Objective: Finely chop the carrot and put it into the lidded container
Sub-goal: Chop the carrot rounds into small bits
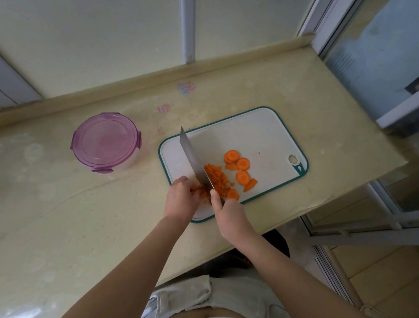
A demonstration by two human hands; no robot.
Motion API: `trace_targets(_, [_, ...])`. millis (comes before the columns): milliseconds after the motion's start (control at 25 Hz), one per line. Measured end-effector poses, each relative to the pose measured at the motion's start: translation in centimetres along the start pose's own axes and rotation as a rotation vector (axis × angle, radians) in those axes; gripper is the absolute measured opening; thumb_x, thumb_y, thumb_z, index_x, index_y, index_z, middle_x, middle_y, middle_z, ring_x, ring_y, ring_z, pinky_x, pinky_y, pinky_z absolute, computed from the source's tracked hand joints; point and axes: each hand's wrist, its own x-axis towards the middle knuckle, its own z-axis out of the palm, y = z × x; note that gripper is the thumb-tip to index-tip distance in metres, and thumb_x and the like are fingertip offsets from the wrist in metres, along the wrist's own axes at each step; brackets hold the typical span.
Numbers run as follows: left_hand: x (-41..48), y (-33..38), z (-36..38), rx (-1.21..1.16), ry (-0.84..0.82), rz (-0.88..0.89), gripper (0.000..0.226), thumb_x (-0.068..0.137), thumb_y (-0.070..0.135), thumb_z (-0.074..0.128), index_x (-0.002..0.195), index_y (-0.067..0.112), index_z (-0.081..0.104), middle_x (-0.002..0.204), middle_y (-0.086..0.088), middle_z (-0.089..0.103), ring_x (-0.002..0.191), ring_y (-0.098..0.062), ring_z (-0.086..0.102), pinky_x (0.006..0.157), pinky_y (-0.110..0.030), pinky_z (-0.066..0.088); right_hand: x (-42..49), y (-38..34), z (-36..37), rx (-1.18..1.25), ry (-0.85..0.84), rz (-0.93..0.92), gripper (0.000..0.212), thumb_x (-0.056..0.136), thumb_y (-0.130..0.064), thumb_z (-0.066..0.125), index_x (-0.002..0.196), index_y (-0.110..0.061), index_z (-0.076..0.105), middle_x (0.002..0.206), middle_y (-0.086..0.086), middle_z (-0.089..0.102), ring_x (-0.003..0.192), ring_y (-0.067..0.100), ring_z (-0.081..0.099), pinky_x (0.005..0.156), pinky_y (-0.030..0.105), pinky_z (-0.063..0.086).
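A white cutting board [260, 133] with a green rim lies on the counter. On it sit several round carrot slices [242, 163] and a pile of finely chopped carrot [216, 177]. My right hand [228, 211] grips the handle of a cleaver [195, 159], whose blade rests beside the chopped pile. My left hand [183, 195] has its fingers curled over carrot pieces [197, 192] at the blade's left side. A round container with a purple clip lid [106, 140] stands closed on the counter, left of the board.
The beige stone counter [60, 218] has a raised back ledge against the window. Its front edge runs diagonally close to the board's near corner. A glass sliding door stands at the right.
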Motion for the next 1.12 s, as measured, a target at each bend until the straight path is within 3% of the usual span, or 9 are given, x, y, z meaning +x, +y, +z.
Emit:
trace_targets(440, [-0.9,-0.7,-0.4,-0.014,0.020,0.035,0.020,0.093,0.015,0.052,0.096,0.005,0.069,0.095,-0.010,0.060,0.085,-0.019,0.053,0.066,-0.015,0.030,0.1,0.4,-0.2,0.019,-0.010,-0.035,0.059,0.100,-0.047,0.029,0.052,-0.012,0.032,0.052,0.001,0.040,0.048,0.015,0.040,0.051,0.027,0.032])
trace_targets(640, [-1.2,-0.9,-0.1,0.021,-0.003,0.054,0.022,0.088,0.011,0.058,0.108,0.008,0.068,0.105,-0.009,0.057,0.101,-0.022,0.048,0.080,-0.015,0.032,0.6,0.4,-0.6,0.055,-0.027,0.005,0.060,0.099,-0.049,0.027,0.054,-0.011,0.033,0.055,0.002,0.041,0.051,0.016,0.041,0.053,0.027,0.033])
trace_targets(800, [-1.3,-0.9,0.1,0.026,0.016,0.064,0.023,0.089,0.010,0.058,0.110,0.008,0.068,0.104,-0.009,0.058,0.102,-0.022,0.048,0.085,-0.021,0.037,0.4,0.4,-0.9,0.092,-0.034,0.015,0.060,0.099,-0.052,0.026,0.064,-0.006,0.043,0.057,0.004,0.043,0.056,0.019,0.045,0.057,0.030,0.036])
trace_targets(1120, [-1.2,-0.8,0.1,0.051,0.029,0.060,0.020,0.090,0.012,0.057,0.104,0.008,0.070,0.102,-0.010,0.060,0.098,-0.023,0.049,0.078,-0.018,0.034,-0.3,0.3,-0.9,0.063,-0.044,-0.032,0.060,0.098,-0.051,0.028,0.054,-0.011,0.037,0.053,0.001,0.041,0.050,0.015,0.042,0.055,0.028,0.035])
